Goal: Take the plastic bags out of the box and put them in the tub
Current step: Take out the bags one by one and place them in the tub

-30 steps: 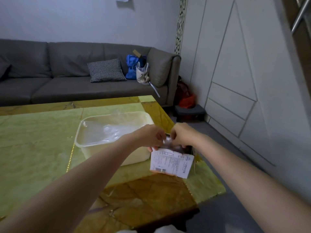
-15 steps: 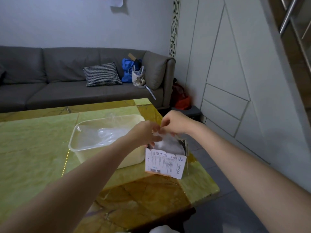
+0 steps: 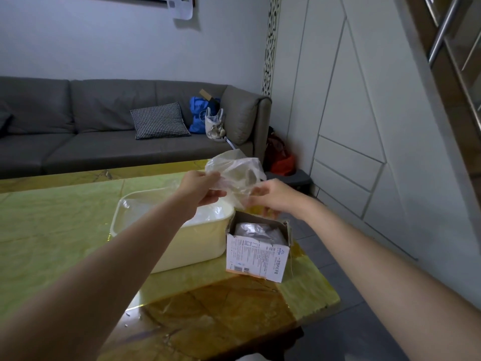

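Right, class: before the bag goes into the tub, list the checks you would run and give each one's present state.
1. Plastic bag clear of the box: ok, it hangs above it.
2. Both hands hold the bag: ok, left hand and right hand pinch it.
3. Tub open on top: ok, no lid on it.
4. Tub within reach: ok, it sits under the left hand.
5. Only one bag picked up: cannot tell, the film is crumpled.
6. More bags left in the box: ok, some show inside.

Checked cushion (image 3: 159, 121) on grey sofa (image 3: 78, 131)
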